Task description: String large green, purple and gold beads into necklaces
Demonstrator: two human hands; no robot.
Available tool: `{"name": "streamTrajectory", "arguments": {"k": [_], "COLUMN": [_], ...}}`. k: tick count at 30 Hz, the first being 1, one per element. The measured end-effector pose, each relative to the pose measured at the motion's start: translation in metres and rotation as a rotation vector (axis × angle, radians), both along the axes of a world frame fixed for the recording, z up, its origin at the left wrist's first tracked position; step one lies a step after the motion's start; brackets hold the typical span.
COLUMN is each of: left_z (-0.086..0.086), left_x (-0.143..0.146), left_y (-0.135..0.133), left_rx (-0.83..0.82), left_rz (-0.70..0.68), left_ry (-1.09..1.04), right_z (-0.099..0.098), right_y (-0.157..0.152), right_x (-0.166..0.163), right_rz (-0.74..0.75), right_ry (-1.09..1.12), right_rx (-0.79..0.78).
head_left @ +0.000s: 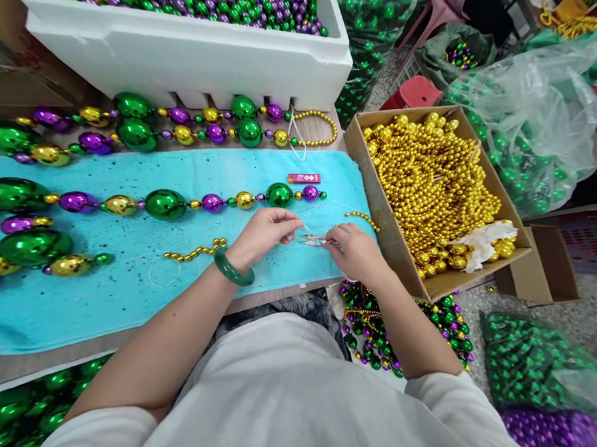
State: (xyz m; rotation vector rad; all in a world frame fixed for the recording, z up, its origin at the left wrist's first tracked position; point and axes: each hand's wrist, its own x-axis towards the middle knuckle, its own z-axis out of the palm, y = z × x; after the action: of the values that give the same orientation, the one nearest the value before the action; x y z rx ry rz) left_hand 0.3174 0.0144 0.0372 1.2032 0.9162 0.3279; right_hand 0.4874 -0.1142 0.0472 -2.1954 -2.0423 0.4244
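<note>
A: Any readable text?
B: Small red rectangular block with pale markings, far side of the turquoise towel. Too small to read.
A: Workpiece?
B: Long glossy strand of green, purple and gold beads, lying left to right across the towel, far side of the hands. Big green ovals, smaller purple and gold ones, tiny round spacers. Mirror finish. Right end: small green bead, thin white thread trailing off.
A: Grips?
B: Left hand: thumb and fingertips pinched on a pale thread end. Right hand: fingers wrapped round small metal snips, tips pointing left, just beside the left fingertips.
A: Nearby?
B: Short gold bead string left of the left wrist. Brown cardboard box of gold beads, right.
</note>
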Motion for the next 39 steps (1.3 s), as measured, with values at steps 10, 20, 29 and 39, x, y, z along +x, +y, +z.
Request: {"name": "streamTrajectory", "arguments": {"k": [10,20,29,39], "left_z": [0.001,0.013,0.018,0.004], "left_x": [-0.004,-0.023,-0.023,-0.018], "left_y": [-0.002,0.01,0.001,-0.016], "left_rx": [-0.137,-0.175,-0.258,-0.224], "left_rz": [0.057,0.518,0.481,0.41], "left_ry": [-0.016,-0.185,-0.255,-0.244], "right_z": [-0.025,0.003,-0.027,-0.003], "right_y": [-0.002,-0.028,-0.001,-0.027], "right_x": [0.01,0.014,-0.024,-0.007], "right_rz": [-0.051,-0.108,0.012,-0.301], "right_ry": [0.008,0.464,-0.226,0.994], "right_rx": [0.12,-0.208,-0.105,-0.011]}}
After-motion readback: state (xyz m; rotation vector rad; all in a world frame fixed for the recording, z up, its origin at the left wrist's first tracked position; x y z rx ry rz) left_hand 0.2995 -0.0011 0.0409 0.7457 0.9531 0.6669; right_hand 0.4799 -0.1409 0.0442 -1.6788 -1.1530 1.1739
